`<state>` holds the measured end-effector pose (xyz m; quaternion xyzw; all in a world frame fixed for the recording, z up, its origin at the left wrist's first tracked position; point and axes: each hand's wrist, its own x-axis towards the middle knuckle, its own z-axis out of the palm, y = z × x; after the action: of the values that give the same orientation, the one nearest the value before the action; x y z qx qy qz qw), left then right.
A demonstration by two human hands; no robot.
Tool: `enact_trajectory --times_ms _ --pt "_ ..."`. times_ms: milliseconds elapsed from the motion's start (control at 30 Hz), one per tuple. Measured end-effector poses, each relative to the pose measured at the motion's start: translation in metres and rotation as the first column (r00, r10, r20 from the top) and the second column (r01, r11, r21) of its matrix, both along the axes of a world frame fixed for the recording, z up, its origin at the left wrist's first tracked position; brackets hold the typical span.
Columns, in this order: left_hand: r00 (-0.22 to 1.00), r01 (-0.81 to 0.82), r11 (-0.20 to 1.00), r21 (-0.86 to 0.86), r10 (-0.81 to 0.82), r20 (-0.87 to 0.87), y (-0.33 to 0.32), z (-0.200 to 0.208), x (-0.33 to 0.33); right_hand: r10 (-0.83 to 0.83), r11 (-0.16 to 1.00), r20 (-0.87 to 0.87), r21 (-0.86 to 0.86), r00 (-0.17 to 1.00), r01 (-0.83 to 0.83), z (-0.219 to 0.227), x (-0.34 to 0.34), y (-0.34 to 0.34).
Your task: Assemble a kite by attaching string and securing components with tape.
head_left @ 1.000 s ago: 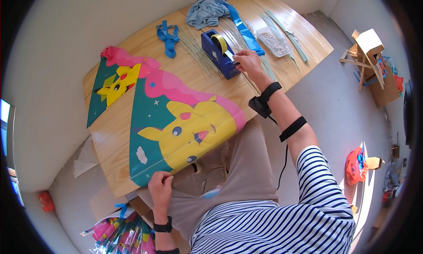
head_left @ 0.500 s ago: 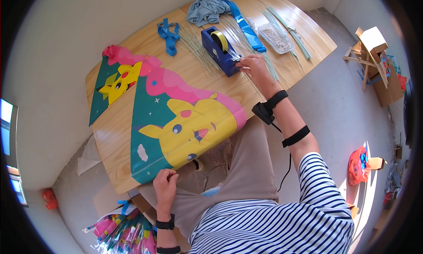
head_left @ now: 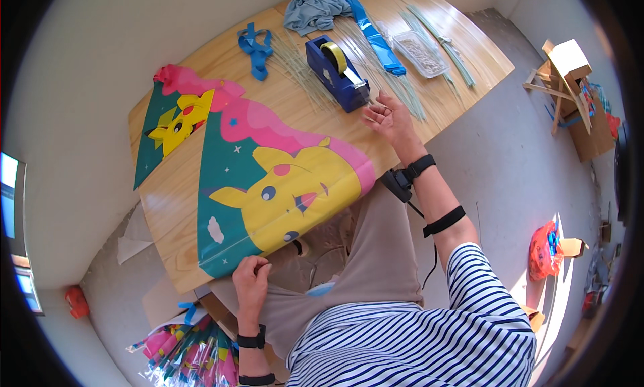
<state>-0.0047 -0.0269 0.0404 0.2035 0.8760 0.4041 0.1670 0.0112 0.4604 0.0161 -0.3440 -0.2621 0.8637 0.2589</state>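
Observation:
A large triangular printed sheet [head_left: 225,185], like a kite sail in green, pink and yellow with a cartoon face, lies on the table, its near edge along my lap. At its lower near edge my left hand [head_left: 249,283] is closed, thumb and fingers pinching the border. My right hand [head_left: 394,123] is just in front of the blue tape dispenser [head_left: 335,71], apart from it. Its thumb and fingertips are drawn together, seemingly on a short piece of tape, which barely shows. A roll of yellowish tape [head_left: 333,57] sits in the dispenser.
A second printed sheet [head_left: 178,122] lies partly under the first. Farther back on the table [head_left: 164,216] are a blue strap [head_left: 255,51], thin rods [head_left: 295,68], grey cloth [head_left: 315,11], a blue packet [head_left: 379,44] and a clear tub [head_left: 421,53]. Wrapped bundles [head_left: 191,353] stand lower left.
My right hand has come away from the dispenser's cutting edge, slightly toward me. The left hand stays on the sheet's edge.

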Motion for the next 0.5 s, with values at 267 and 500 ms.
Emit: enact_trajectory --times_ms 267,500 --pt "0.998 0.057 0.997 0.061 -0.055 -0.029 0.033 0.020 -0.010 0.050 0.985 0.058 0.161 0.997 -0.059 -0.001 -0.011 -0.002" --pt "0.933 0.319 0.921 0.225 -0.264 -0.245 0.178 0.066 -0.067 -0.009 0.979 0.105 0.204 0.994 -0.012 0.005 -0.014 -0.010"
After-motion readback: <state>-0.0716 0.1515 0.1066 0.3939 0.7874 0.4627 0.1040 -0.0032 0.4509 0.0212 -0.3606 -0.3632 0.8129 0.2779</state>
